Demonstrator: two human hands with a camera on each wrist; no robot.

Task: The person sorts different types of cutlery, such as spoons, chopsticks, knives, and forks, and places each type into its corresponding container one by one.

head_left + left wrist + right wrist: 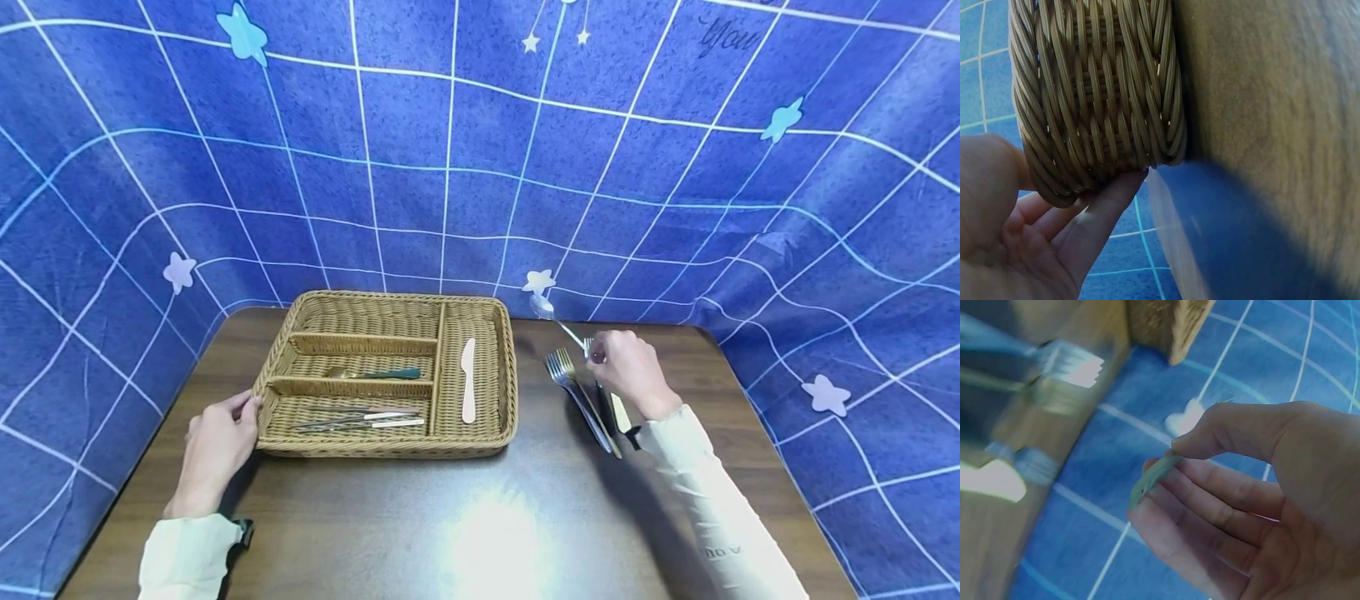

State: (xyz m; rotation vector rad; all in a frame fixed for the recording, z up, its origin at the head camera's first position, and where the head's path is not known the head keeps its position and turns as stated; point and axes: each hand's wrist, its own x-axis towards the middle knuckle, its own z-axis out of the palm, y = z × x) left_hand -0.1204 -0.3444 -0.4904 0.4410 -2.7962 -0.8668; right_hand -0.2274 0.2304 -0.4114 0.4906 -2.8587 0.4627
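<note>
My left hand (217,440) grips the near left corner of a wicker cutlery tray (397,452). In the left wrist view its fingers (1100,215) bend against the woven end wall (1100,94). At the right, my right hand (628,367) pinches a spoon by its handle, the silver bowl (542,306) pointing to the back left. The pale green handle end (1152,482) shows between thumb and fingers in the right wrist view. Below that hand lie two forks (581,407) and a piece with a pale flat end (621,412), partly hidden by the hand.
Inside the tray, a pale pink knife (468,383) lies in the right compartment. A green-handled spoon (393,373) is in the middle left one, and several thin chopsticks (360,419) are in the front left one. A blue patterned cloth (480,167) hangs behind the wooden table (360,525).
</note>
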